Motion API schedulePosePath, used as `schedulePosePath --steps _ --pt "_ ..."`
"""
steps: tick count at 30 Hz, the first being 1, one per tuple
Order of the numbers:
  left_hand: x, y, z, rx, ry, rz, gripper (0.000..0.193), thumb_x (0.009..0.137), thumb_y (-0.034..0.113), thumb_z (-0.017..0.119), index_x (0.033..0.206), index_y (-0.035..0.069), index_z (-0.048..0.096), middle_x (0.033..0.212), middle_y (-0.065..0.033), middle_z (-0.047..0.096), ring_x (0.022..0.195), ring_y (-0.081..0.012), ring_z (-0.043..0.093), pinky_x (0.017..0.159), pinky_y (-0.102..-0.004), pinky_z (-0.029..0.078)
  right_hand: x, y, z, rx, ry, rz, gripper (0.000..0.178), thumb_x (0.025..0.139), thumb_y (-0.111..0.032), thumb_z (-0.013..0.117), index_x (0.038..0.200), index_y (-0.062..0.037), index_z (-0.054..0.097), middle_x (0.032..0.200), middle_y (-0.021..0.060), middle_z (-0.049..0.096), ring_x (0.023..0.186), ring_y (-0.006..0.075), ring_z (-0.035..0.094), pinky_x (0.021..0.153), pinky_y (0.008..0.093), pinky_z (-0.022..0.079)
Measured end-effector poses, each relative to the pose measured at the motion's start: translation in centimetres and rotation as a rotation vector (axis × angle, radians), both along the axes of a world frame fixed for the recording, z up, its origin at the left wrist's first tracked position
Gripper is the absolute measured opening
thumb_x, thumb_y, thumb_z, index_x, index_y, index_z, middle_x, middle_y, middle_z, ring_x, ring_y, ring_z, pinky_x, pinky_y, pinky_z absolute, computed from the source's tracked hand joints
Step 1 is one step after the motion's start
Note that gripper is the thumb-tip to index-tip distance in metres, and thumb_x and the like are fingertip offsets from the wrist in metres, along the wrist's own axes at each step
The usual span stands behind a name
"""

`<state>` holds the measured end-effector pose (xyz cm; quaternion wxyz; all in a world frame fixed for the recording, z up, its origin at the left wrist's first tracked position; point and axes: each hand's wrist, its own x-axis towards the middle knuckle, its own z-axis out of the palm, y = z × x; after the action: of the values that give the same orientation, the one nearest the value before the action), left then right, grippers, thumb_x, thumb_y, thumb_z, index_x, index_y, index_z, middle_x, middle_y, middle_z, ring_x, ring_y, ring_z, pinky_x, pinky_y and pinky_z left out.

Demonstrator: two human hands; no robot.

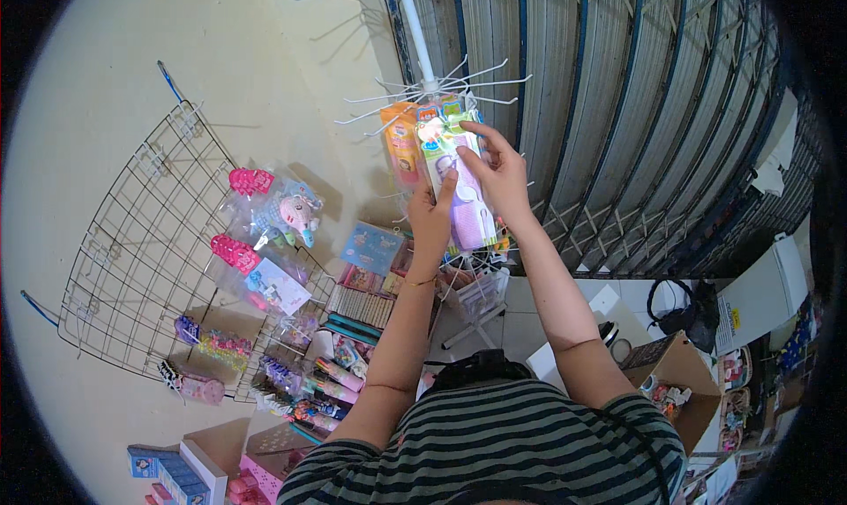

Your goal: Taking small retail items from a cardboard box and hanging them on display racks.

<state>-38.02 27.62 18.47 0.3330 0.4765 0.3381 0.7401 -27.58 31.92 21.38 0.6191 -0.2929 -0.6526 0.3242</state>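
Both my hands are raised to a white wire display stand (430, 87) with hooks spreading from its pole. Between them is a packet (452, 165) with a green and white top card and a purple, textured item inside. My left hand (430, 214) grips its left edge, the thumb across the front and the fingers mostly hidden. Higher up on the right side, my right hand (498, 172) pinches the packet with thumb and index finger. An orange packet (401, 143) hangs just left of it. Whether the purple packet is on a hook cannot be seen.
At left a black wire grid (132, 231) on the wall carries bagged toys (287, 214). Boxed goods (362, 311) stand below it. A folding metal gate (565, 108) closes off the far side. At right are an open cardboard box (675, 373) and a white cabinet-like block (763, 293).
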Motion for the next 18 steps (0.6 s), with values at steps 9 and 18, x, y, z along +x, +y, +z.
schedulePosePath --steps 9,18 --pt "-0.2 0.4 0.1 -0.060 0.003 0.019 0.027 0.085 0.021 0.058 0.102 -0.001 0.058 0.088 -0.0024 0.061 0.076 -0.0054 0.052 0.067 -0.0207 0.041 -0.1 0.4 0.5 0.023 0.000 0.000 0.036 0.078 -0.004 0.062 0.113 -0.0050 0.055 0.092 0.0048 0.061 0.077 0.0055 0.055 0.064 0.0188 0.044" --pt "-0.6 1.7 -1.5 -0.038 0.090 0.090 0.031 0.084 0.025 0.060 0.101 -0.001 0.059 0.084 -0.0028 0.061 0.072 -0.0073 0.051 0.065 -0.0231 0.042 -0.4 1.6 -1.0 -0.047 -0.040 -0.012 0.036 0.078 -0.005 0.062 0.113 -0.0049 0.055 0.101 0.0057 0.061 0.081 0.0061 0.054 0.067 0.0200 0.044"
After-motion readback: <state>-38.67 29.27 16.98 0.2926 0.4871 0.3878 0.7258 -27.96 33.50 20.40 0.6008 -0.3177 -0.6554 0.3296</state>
